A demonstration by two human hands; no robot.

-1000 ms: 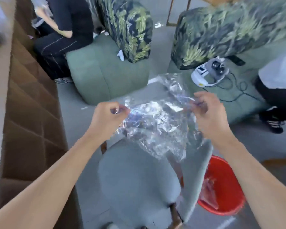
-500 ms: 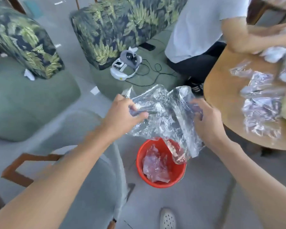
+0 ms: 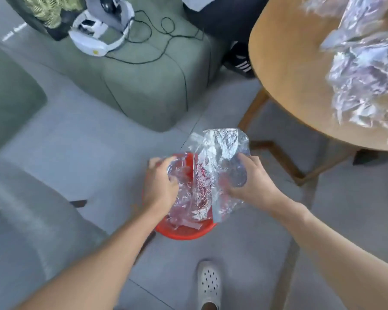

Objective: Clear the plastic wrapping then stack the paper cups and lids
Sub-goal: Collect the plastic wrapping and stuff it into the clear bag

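Directly above the red bucket [image 3: 184,233], just below frame centre toward 6 o'clock, both hands hold one crumpled sheet of clear plastic wrapping [image 3: 220,153]. The left hand [image 3: 159,186] is clenched on the sheet's 9 o'clock edge, fingers curled into the film. The right hand [image 3: 251,180] grips the 3 o'clock side, thumb and fingers closed round a bunched fold. The sheet's upper end stands above the hands toward 12 o'clock; its lower part hangs inside the bucket's rim. More film lies in the bucket.

At 2 o'clock, a round wooden surface [image 3: 289,74] carries a loose pile of clear wrappers [image 3: 363,86], blurred. At 11 o'clock, a green ottoman [image 3: 148,90] bears a white headset [image 3: 99,34] with a black cable [image 3: 166,48] trailing across its top. A grey chair [image 3: 27,220] occupies 8 o'clock. A white perforated shoe [image 3: 208,285] rests on the grey floor at 6 o'clock, near the bucket.
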